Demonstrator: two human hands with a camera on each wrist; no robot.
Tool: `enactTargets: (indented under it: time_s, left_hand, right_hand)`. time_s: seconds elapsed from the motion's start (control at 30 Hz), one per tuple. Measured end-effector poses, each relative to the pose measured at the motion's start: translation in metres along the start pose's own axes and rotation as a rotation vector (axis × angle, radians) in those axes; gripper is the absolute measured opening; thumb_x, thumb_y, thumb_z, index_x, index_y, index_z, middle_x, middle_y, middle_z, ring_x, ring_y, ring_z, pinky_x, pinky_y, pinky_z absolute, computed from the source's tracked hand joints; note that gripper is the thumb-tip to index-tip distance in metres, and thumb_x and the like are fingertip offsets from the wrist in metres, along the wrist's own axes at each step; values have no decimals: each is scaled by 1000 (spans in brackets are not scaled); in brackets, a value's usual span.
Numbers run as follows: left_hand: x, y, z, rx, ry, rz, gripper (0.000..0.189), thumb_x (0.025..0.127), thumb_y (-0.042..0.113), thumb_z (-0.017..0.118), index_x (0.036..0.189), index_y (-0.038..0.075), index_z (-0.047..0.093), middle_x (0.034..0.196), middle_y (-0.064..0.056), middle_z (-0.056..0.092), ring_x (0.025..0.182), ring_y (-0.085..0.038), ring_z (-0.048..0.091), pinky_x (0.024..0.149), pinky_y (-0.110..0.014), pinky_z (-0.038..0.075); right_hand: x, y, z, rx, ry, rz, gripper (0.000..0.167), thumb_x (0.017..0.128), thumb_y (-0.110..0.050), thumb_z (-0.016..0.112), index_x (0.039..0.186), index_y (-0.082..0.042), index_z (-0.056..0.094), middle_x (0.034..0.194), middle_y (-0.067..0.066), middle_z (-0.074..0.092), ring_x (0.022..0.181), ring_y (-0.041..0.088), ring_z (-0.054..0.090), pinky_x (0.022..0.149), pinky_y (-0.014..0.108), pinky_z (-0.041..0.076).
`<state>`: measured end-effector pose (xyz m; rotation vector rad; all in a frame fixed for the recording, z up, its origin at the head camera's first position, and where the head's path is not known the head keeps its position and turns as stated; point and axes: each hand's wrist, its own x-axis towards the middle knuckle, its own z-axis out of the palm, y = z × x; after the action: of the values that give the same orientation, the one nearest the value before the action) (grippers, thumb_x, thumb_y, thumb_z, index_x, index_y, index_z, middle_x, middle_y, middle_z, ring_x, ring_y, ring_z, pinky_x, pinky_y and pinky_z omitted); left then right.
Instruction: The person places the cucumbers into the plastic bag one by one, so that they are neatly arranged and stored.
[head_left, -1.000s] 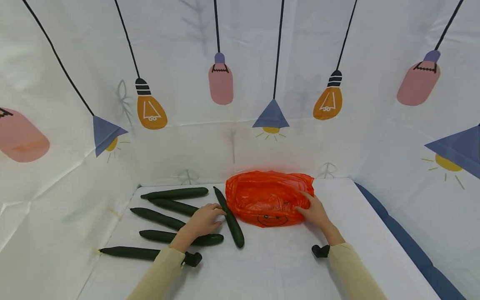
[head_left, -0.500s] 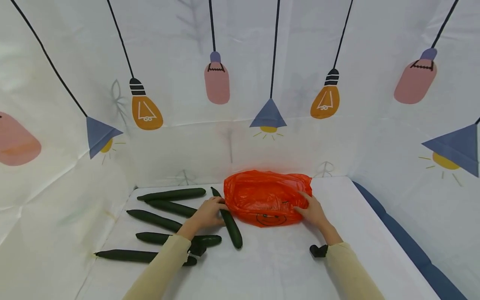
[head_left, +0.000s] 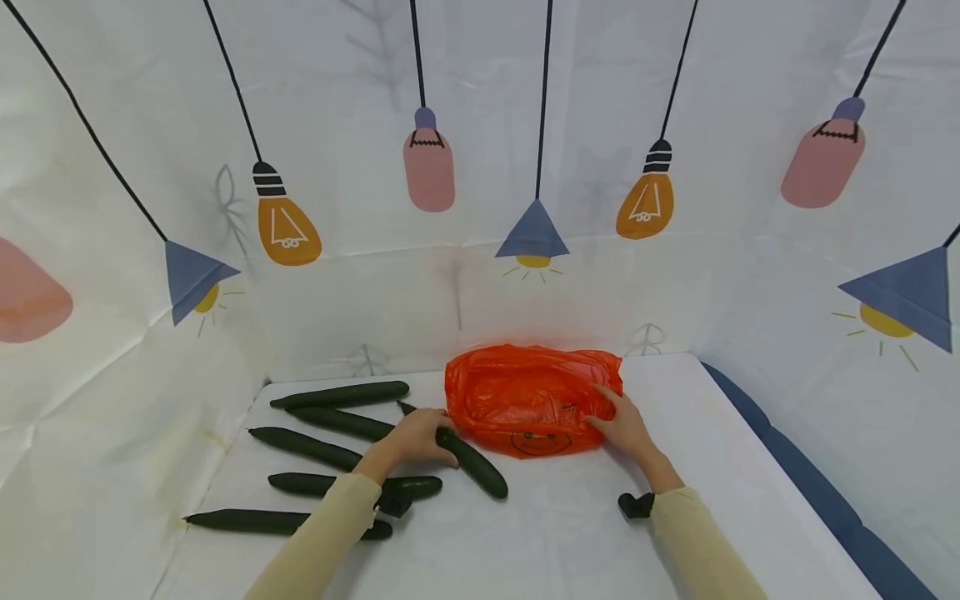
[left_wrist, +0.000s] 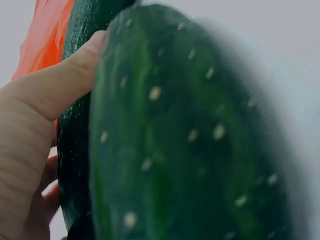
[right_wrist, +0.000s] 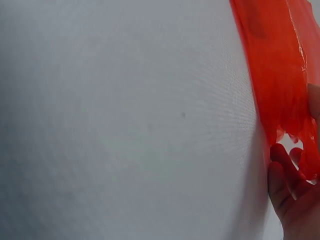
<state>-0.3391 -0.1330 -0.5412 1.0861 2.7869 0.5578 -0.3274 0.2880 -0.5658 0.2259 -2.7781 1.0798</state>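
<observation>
Left hand [head_left: 412,437]: fingers curl round one cucumber [head_left: 474,465]. Right hand [head_left: 628,432]: fingers, half-spread, hold red bag [head_left: 525,396] by its side, probably steadying it.

On the white table [head_left: 570,533], the left hand [head_left: 414,437] grips one dark green cucumber [head_left: 480,471]; the right hand [head_left: 624,429] appears to hold the red bag [head_left: 525,400]. Five other cucumbers [head_left: 341,394] lie at left.

1. Bright, diffuse light fills the head view; soft shadows lie beside the sleeves [head_left: 318,533] on the counter [head_left: 540,542].
2. The red bag [head_left: 517,396] catches small highlights.
3. Left wrist view: the nearest cucumber [left_wrist: 190,125] is out of focus; the farther cucumber [left_wrist: 75,150] is sharper, glinting.
4. Right wrist view: greyer, dim and blurred leftward.
</observation>
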Motion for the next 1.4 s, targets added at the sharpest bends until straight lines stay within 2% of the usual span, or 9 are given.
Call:
enactTargets:
  time_s: [0.1, 0.27, 0.37, 0.53, 0.67, 0.93, 1.03, 1.2, 1.4]
  left_hand:
    - [-1, 3, 5, -81, -39, -23, 40, 73, 54, 80, 101, 28, 69, 97, 18, 57, 90, -6, 54, 83, -32, 47]
    - [0, 7, 9, -184, -69, -5, 37, 79, 46, 78, 109, 27, 69, 99, 18, 59, 93, -7, 53, 84, -30, 46]
    - [1, 11, 7, -207, -74, -2, 35, 79, 44, 78, 108, 27, 68, 96, 17, 59, 90, -8, 53, 82, -29, 46]
    - [2, 16, 2, -212, -49, 38, 32, 80, 44, 77, 106, 30, 65, 94, 17, 57, 87, -6, 53, 79, -27, 46]
    - [2, 21, -8, -270, -11, 50, 28, 82, 39, 77, 105, 30, 64, 94, 14, 57, 86, -8, 53, 77, -27, 47]
    - [2, 33, -31, -403, 53, 90, 30, 85, 36, 76, 109, 23, 65, 96, 10, 59, 89, -13, 54, 79, -30, 47]
    - [7, 40, -37, -427, 76, 94, 29, 86, 34, 76, 109, 21, 64, 97, 9, 59, 89, -14, 54, 78, -31, 48]
    - [23, 50, -43, -417, 116, 102, 28, 87, 33, 74, 110, 20, 64, 99, 9, 59, 89, -14, 53, 75, -30, 48]
    - [45, 62, -49, -393, 146, 64, 30, 86, 35, 75, 110, 21, 64, 102, 10, 59, 92, -12, 54, 78, -31, 48]
  right_hand:
    - [0, 1, -1, -6, 0, 4, 66, 87, -23, 74, 143, -3, 44, 136, 30, 47, 124, 50, 41, 98, 65, 33]
    - [1, 1, -3, -17, -1, 17, 68, 88, -22, 74, 145, -4, 43, 138, 29, 45, 126, 49, 39, 100, 64, 32]
    - [2, 0, -6, -10, -4, 22, 69, 88, -22, 74, 146, -4, 41, 138, 30, 44, 127, 49, 38, 100, 65, 31]
    - [5, -2, -10, -11, -13, 21, 71, 88, -24, 74, 146, -3, 40, 140, 30, 43, 128, 49, 38, 101, 64, 31]
    - [8, -4, -12, 6, -15, 34, 74, 87, -23, 75, 146, 1, 37, 141, 29, 42, 130, 49, 36, 102, 63, 30]
    - [0, -6, -2, 80, -55, 172, 82, 86, -18, 76, 150, 1, 29, 145, 31, 36, 132, 49, 33, 104, 60, 29]
    - [-3, -6, 0, 113, -43, 192, 80, 86, -13, 74, 150, 1, 28, 146, 32, 34, 133, 50, 31, 104, 62, 27]
    - [-4, -4, 3, 212, -35, 220, 75, 87, -4, 68, 150, 0, 28, 148, 29, 31, 134, 47, 29, 105, 61, 28]
    - [-7, -8, 8, 339, -19, 257, 71, 87, 2, 60, 150, 0, 27, 150, 29, 27, 134, 46, 27, 106, 60, 26]
